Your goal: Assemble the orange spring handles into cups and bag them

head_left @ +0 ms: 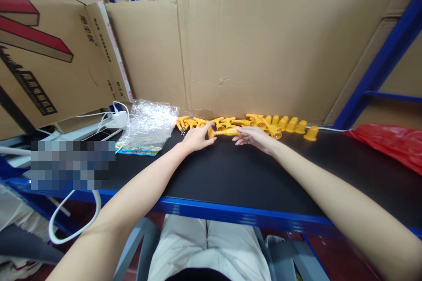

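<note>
My left hand (197, 138) pinches one end of a yellow plastic piece (227, 132) between thumb and fingers. The piece has a narrow, ribbed-looking middle and lies level just above the black tabletop. At its other end, the fingers of my right hand (253, 137) are closed on a thicker yellow part. Behind both hands is a cluster of yellow T-shaped handles (227, 121), partly hidden by my left hand. To the right of my right hand stand several yellow cup-shaped pieces (311, 133) in a slanting row, open end down.
Clear bubble wrap (150, 123) lies left of the handles, near a white charger (120, 118) with cables. A cardboard sheet (263, 52) stands behind the black table (244, 175). Red plastic (389, 142) lies at right. Blue metal edging (231, 213) runs along the front.
</note>
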{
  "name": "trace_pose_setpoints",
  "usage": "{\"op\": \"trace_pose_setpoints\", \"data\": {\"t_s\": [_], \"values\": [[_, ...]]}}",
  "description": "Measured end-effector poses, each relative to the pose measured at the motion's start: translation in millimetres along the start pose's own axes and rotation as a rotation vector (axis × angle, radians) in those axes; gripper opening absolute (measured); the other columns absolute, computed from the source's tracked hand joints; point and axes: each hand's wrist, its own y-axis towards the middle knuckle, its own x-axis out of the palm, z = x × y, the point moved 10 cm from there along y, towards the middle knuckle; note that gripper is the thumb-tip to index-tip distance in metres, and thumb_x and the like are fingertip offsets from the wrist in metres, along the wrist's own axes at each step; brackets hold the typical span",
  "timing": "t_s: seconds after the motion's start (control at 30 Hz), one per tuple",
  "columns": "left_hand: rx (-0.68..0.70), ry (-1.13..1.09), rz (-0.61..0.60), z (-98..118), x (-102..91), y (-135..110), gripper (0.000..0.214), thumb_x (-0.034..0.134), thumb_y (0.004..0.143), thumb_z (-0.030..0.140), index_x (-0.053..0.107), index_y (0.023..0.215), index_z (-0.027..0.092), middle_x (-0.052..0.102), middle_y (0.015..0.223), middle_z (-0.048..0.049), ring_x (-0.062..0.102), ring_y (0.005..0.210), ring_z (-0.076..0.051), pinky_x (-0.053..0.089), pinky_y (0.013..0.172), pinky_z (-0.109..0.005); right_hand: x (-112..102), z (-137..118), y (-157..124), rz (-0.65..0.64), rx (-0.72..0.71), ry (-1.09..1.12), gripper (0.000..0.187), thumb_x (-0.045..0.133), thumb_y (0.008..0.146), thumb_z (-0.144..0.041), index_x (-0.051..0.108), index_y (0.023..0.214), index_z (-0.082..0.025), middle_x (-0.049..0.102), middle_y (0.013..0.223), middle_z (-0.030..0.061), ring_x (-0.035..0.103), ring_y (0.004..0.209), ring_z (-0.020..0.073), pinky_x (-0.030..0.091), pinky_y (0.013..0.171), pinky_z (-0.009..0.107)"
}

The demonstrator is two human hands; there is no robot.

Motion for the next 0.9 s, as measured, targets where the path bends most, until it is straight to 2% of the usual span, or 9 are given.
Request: {"op": "trace_pose_setpoints", "data": {"t_s": [0.13,0.23,0.3,0.4,0.5,0.6,0.67,0.77,0.9], "values": [[0.044,-0.086,-0.016,4,0.7,0,0.057,0.047,0.08,0.041,0.031,0.131,0.021,0.061,0.094,-0.0057,0.06,0.079,-0.019,0.044,0.069,-0.029,-20,-11,0,0.157,-0.064,0.056,0.021,0.055,0.079,-0.037,0.059,0.085,-0.017,0.068,0.082,0.0094,0.061,0.061,0.0145,0.049,0.068,0.031],[0.05,-0.103,-0.028,3,2.7,0,0.054,0.047,0.08,0.039,0.033,0.13,0.021,0.061,0.091,-0.0046,0.059,0.076,-0.017,0.044,0.069,-0.029,-46,-24,-2,0.344,-0.14,0.033,0.025,0.052,0.079,-0.041,0.054,0.089,-0.018,0.067,0.087,0.0102,0.062,0.064,0.0163,0.05,0.068,0.032],[0.06,-0.096,-0.03,3,3.9,0,0.051,0.047,0.08,0.037,0.036,0.127,0.021,0.061,0.09,-0.0039,0.058,0.075,-0.016,0.044,0.069,-0.029,-68,-34,-8,0.484,-0.216,-0.022,0.031,0.051,0.079,-0.045,0.049,0.098,-0.02,0.066,0.094,0.0107,0.063,0.071,0.0185,0.049,0.069,0.033],[0.07,-0.09,-0.031,2,5.8,1,0.047,0.046,0.08,0.035,0.04,0.124,0.021,0.061,0.089,-0.0033,0.058,0.074,-0.016,0.045,0.069,-0.029,-95,-51,-23,0.677,-0.369,-0.273,0.045,0.049,0.078,-0.05,0.041,0.111,-0.021,0.062,0.106,0.0119,0.062,0.085,0.0218,0.048,0.073,0.035],[0.059,-0.084,-0.037,1,7.4,1,0.044,0.046,0.08,0.035,0.043,0.122,0.022,0.061,0.09,-0.0031,0.058,0.074,-0.016,0.045,0.068,-0.029,-106,-64,-38,0.823,-0.487,-0.7,0.048,0.051,0.077,-0.051,0.042,0.113,-0.02,0.059,0.109,0.0131,0.057,0.097,0.0263,0.042,0.082,0.04],[0.044,-0.078,-0.05,0,9.0,2,0.042,0.046,0.08,0.034,0.045,0.12,0.021,0.062,0.089,-0.0032,0.058,0.076,-0.016,0.045,0.07,-0.029,-109,-58,-35,0.834,-0.417,-1.066,0.043,0.049,0.079,-0.046,0.048,0.112,-0.018,0.062,0.102,0.0161,0.055,0.098,0.0325,0.035,0.087,0.048],[0.042,-0.077,-0.058,0,10.1,2,0.04,0.046,0.08,0.034,0.047,0.118,0.021,0.062,0.089,-0.003,0.058,0.076,-0.016,0.045,0.071,-0.029,-110,-48,-28,0.787,-0.326,-1.182,0.043,0.045,0.082,-0.043,0.047,0.116,-0.017,0.063,0.098,0.0179,0.055,0.096,0.0349,0.034,0.085,0.051],[0.047,-0.078,-0.057,-1,10.7,3,0.039,0.045,0.08,0.033,0.048,0.117,0.021,0.063,0.087,-0.0026,0.058,0.075,-0.016,0.046,0.071,-0.029,-108,-40,-20,0.73,-0.265,-1.224,0.047,0.04,0.085,-0.042,0.041,0.125,-0.018,0.063,0.098,0.0176,0.055,0.095,0.0353,0.033,0.084,0.052],[0.053,-0.076,-0.053,-1,11.2,3,0.038,0.045,0.08,0.033,0.049,0.116,0.021,0.063,0.086,-0.0022,0.058,0.074,-0.016,0.046,0.07,-0.029,-109,-35,-15,0.706,-0.218,-1.175,0.051,0.037,0.086,-0.043,0.035,0.129,-0.017,0.064,0.094,0.0173,0.055,0.095,0.0356,0.031,0.085,0.054]]}}
